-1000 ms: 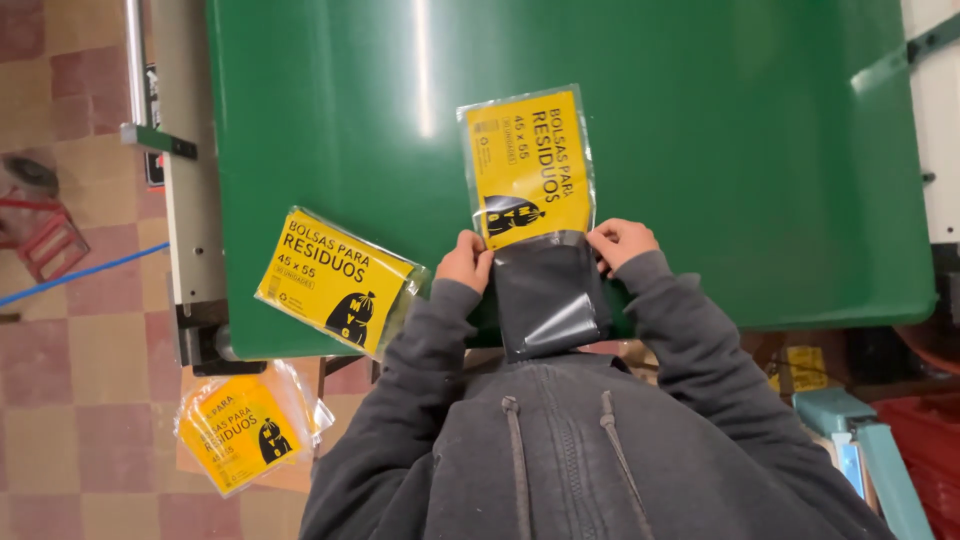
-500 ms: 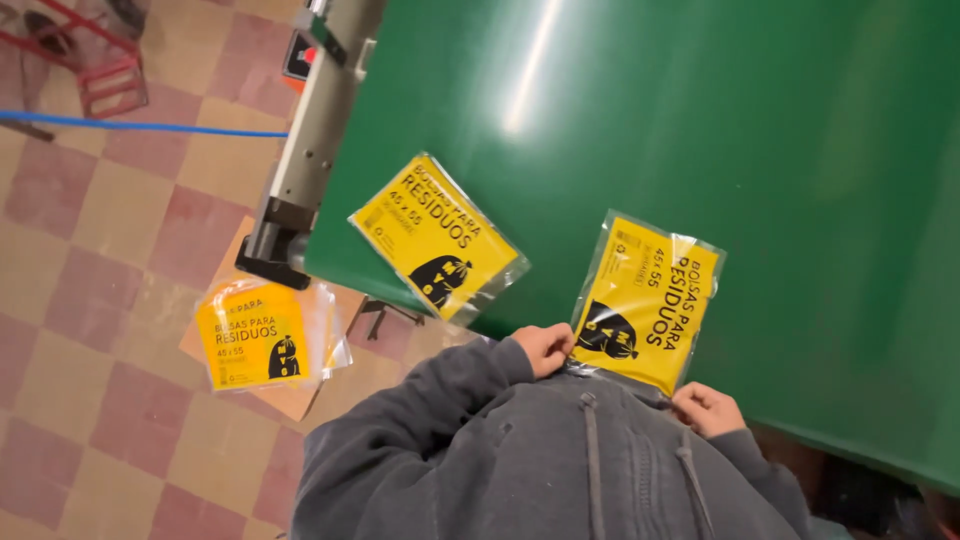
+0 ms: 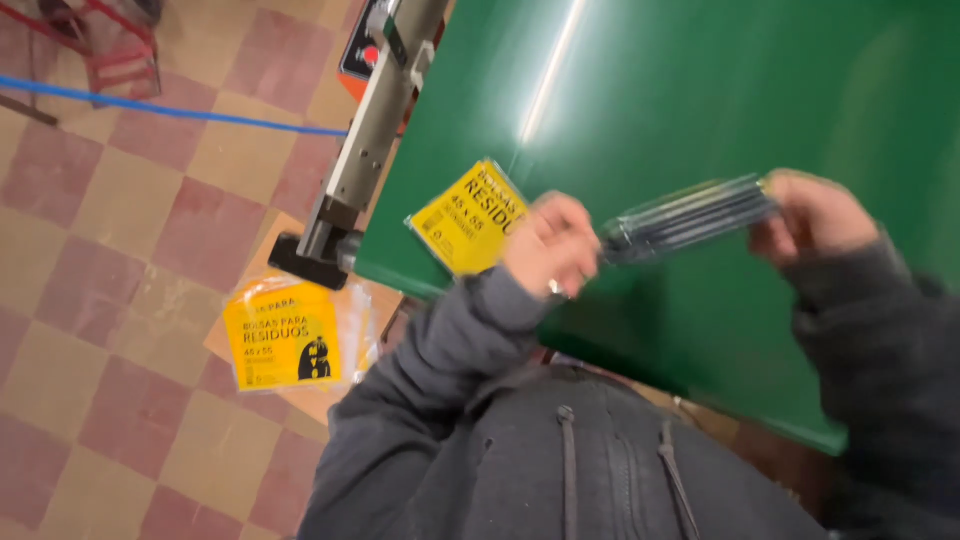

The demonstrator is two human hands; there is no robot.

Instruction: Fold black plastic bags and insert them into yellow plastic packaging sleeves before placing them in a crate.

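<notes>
Left hand: the left hand (image 3: 550,245) is closed around the near-left end of a flat pack of dark folded bags (image 3: 690,215), fingers curled over its edge.
Right hand: the right hand (image 3: 815,212) pinches the far-right end of the same pack; the picture is blurred there, so the exact finger placement cannot be told.
Held pack: seen edge-on, lifted just above the green table (image 3: 700,90), spanning the gap between the two hands.
Second pack: a yellow-labelled packet (image 3: 468,215) lies on the table's left edge, just left of the left hand, one corner close to the rim.
Third pack: another yellow-labelled packet (image 3: 285,335) rests on a brown board below the table, to the near left, over the checkered floor (image 3: 90,300).
Table mount: a grey metal rail (image 3: 365,140) runs along the table's left side.
Risk: the slick pack, likely gripped only at its ends, could sag or slip free; a sleeve brushing past could push the edge packet off the table.
</notes>
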